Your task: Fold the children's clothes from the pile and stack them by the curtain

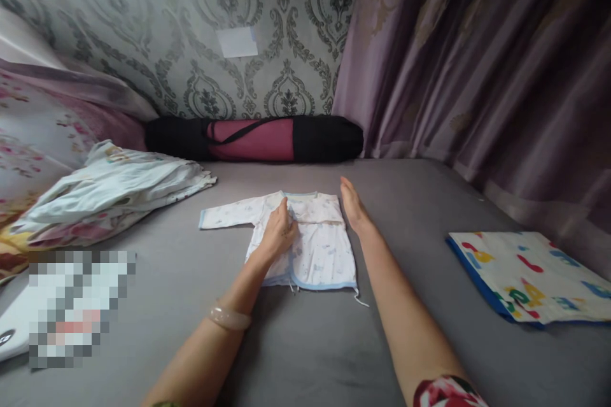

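A small white baby shirt with pale blue trim (315,248) lies flat on the grey bed surface (310,343), one sleeve stretched out to the left. My left hand (279,232) rests on the shirt's chest, fingers curled and pressing the fabric. My right hand (352,206) lies flat with its fingers straight along the shirt's right edge, where the right sleeve appears folded in. A pale bangle sits on my left wrist.
A rolled maroon and black mat bag (252,138) lies against the patterned wall. A heap of white and floral clothes (109,193) is at the left. A folded cloth with coloured shapes and blue edge (529,276) lies at the right, below purple curtains.
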`<state>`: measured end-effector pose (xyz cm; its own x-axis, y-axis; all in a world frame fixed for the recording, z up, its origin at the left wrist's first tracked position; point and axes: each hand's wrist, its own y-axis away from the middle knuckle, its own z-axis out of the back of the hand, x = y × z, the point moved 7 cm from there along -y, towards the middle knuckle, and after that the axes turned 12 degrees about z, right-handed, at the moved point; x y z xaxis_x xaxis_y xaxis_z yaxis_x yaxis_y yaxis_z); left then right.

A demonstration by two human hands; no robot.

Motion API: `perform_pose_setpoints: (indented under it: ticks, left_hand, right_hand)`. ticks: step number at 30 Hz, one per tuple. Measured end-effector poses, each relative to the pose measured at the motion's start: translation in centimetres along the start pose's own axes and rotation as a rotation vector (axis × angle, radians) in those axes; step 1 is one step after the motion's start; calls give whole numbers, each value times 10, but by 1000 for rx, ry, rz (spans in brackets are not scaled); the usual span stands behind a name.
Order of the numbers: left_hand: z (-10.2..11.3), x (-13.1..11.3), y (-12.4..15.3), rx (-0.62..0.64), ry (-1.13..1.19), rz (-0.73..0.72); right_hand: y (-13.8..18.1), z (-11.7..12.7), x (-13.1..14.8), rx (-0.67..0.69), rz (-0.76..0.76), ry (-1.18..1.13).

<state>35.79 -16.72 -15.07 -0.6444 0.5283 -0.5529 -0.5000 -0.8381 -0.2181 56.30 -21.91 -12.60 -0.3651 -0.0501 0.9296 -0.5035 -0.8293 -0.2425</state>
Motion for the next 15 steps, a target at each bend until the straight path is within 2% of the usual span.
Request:
perform_pose_setpoints:
  ticks: [2, 6, 8, 11, 15]
  left_hand:
    - [5, -4, 0, -54, -8, -9]
    - [7, -19, 1, -76, -57, -99]
    - [2, -24, 3, -30, -108, -118]
    - [-6, -24, 7, 76, -212, -81]
    - [-8, -22, 11, 165, -302, -25]
  right_hand:
    - [3, 0, 2, 41, 58, 212]
    - [18, -25, 8, 221, 193, 596]
    - [26, -36, 8, 293, 241, 748]
    - [33, -41, 6, 312, 281, 922]
    - [35, -41, -9, 358, 220, 1016]
